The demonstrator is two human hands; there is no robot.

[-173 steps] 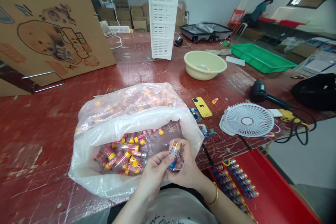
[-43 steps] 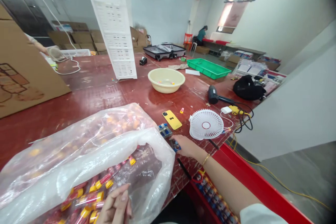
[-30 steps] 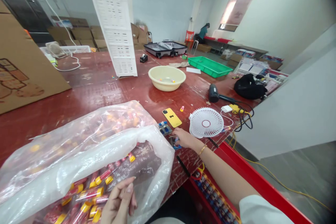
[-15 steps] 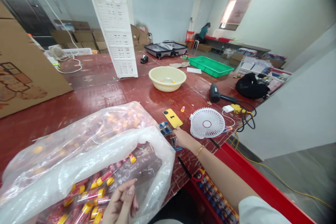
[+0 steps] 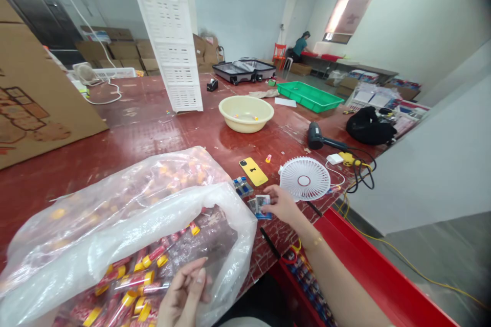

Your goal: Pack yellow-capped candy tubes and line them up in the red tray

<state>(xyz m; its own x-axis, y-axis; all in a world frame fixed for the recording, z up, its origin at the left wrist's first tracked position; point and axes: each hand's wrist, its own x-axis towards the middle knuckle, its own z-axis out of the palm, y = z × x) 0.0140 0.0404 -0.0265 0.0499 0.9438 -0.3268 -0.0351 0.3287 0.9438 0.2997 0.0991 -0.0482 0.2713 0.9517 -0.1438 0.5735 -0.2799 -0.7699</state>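
My left hand is over the open mouth of a big clear plastic bag, its fingers curled together; whether anything thin is between them I cannot make out. Inside the bag lie several clear tubes with yellow caps. On the right, my right hand has its thumb and fingers at a small blue and white packet, which lies by the table's front edge. Just left of it are small blue and grey pieces, and a yellow phone lies behind them.
A white fan and a black hair dryer are at right. Behind stand a cream basin, a green tray and a tall white rack. A cardboard box is at left. A red drawer juts out below the table.
My right hand has moved from beside the phone and the blue and grey pieces toward the right, onto the blue and white packet. My left hand has shifted slightly right.
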